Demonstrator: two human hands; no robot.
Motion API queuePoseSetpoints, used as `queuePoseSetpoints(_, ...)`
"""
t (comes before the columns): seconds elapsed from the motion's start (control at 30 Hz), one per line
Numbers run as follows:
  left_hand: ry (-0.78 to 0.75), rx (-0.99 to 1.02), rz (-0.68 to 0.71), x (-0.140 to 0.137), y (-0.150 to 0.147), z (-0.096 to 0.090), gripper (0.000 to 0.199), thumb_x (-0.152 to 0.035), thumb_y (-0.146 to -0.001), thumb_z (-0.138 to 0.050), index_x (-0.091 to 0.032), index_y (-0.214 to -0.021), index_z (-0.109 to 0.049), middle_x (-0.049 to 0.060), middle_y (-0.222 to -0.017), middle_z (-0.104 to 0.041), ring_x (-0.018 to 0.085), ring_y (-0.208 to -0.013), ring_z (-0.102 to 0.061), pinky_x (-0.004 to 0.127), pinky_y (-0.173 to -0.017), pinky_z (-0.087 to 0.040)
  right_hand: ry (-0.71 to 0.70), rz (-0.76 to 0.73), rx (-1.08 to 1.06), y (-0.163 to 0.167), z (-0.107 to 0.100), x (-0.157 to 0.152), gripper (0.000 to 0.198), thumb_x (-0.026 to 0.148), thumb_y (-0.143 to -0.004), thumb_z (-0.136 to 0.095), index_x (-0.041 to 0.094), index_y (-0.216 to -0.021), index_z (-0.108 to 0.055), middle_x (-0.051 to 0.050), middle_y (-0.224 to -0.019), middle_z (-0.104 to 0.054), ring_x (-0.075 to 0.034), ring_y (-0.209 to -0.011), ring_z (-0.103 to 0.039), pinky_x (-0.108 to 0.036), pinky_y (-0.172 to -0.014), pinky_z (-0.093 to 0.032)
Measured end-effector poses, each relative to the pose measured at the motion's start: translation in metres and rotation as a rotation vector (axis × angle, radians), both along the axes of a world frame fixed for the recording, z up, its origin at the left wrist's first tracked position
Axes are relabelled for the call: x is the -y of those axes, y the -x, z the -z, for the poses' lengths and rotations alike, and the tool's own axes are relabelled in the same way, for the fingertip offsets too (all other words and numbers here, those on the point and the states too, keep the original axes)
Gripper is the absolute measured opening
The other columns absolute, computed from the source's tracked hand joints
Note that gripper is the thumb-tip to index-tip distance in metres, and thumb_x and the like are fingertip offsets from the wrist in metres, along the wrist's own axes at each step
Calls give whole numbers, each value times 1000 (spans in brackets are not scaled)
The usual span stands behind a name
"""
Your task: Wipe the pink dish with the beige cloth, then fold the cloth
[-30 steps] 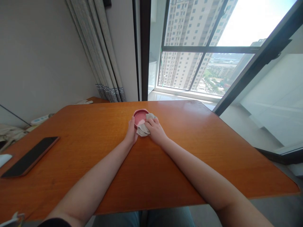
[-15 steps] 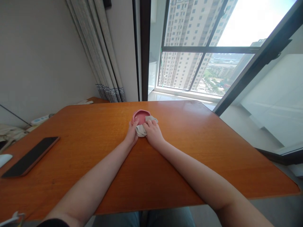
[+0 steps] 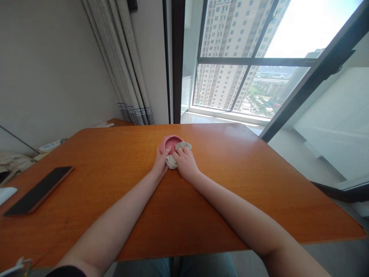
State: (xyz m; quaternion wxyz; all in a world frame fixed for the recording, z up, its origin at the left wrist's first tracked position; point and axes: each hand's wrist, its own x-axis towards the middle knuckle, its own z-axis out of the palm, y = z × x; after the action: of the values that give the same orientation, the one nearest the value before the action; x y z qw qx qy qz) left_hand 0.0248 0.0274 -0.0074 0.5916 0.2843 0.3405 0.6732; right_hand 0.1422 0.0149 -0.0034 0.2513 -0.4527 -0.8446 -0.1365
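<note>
A pink bowl-like dish [image 3: 172,141] with a faceted outer edge is tilted toward me above the middle of the wooden table. My left hand [image 3: 160,160] grips its left side, the thumb over the rim. My right hand [image 3: 186,162] is closed on a whitish cloth [image 3: 172,162] and presses it against the dish's near right edge. Part of the cloth sticks out above the right fingers, and another part hangs between the two hands. The underside of the dish is hidden.
The wooden table [image 3: 242,184] spreads out on both sides of my arms. A long dark flat pad [image 3: 39,191] with a reddish edge lies at the left, beside a white object [image 3: 7,194]. A grey curtain [image 3: 127,69] and a large window stand beyond.
The dish has turned slightly in my left hand. My right hand and the cloth have shifted a little to the left along its edge.
</note>
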Motion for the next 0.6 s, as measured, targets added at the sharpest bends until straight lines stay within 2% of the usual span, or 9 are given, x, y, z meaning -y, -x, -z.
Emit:
queuePoseSetpoints(0.07, -24, -3, 46, -1, 0, 0, 52, -31, -70, -72, -21, -115, -48, 7, -107, -64, 19, -97, -62, 36, -90, -48, -11, -29, 13, -8, -1, -5, 19, 21, -91, -43, 18, -93, -62, -10, -96, -57, -23, -90, -40, -36, -76, -33)
queuePoseSetpoints(0.13, -35, -13, 74, -4, 0, 0, 55, -34, -71, -71, -22, -119, -47, 7, -117, -60, 20, -106, -59, 36, -94, -46, -32, -128, 80, -25, -4, -13, 19, 21, -91, -44, 18, -90, -63, -10, -95, -57, -22, -90, -40, -35, -78, -33)
queuePoseSetpoints(0.2, -30, -39, 38, -7, 1, 2, 58, -33, -69, -72, -25, -121, -46, 6, -124, -56, 20, -111, -56, 35, -93, -45, -62, -232, 160, -41, -8, -20, 20, 22, -92, -44, 18, -90, -63, -9, -95, -58, -22, -90, -39, -35, -79, -32)
queuePoseSetpoints(0.27, -31, -82, -24, -9, 1, 4, 55, -29, -67, -74, -25, -117, -50, 5, -123, -56, 19, -110, -55, 32, -91, -46, -77, -281, 202, -47, -12, -21, 19, 22, -92, -44, 18, -90, -62, -9, -96, -58, -22, -91, -39, -35, -80, -32)
queuePoseSetpoints(0.37, -52, -94, -79, -9, 1, 5, 40, -27, -68, -72, -21, -105, -55, 4, -106, -62, 17, -99, -59, 29, -87, -47, -75, -230, 186, -32, -14, -10, 18, 20, -91, -43, 17, -92, -61, -9, -96, -58, -23, -90, -40, -35, -76, -33)
queuePoseSetpoints(0.47, 0, -22, -113, -7, 0, 2, 34, -29, -73, -66, -20, -103, -54, 2, -93, -63, 14, -86, -60, 28, -82, -48, -77, -132, 150, -5, -14, 4, 21, 19, -91, -40, 17, -97, -60, -10, -94, -58, -23, -87, -40, -37, -74, -33)
queuePoseSetpoints(0.6, 2, 28, -110, -5, -2, 0, 35, -25, -73, -66, -20, -104, -54, 2, -94, -62, 12, -85, -60, 26, -82, -48, -30, 3, 96, 4, -15, 9, 21, 17, -90, -40, 16, -94, -60, -11, -93, -58, -25, -86, -42, -39, -73, -36)
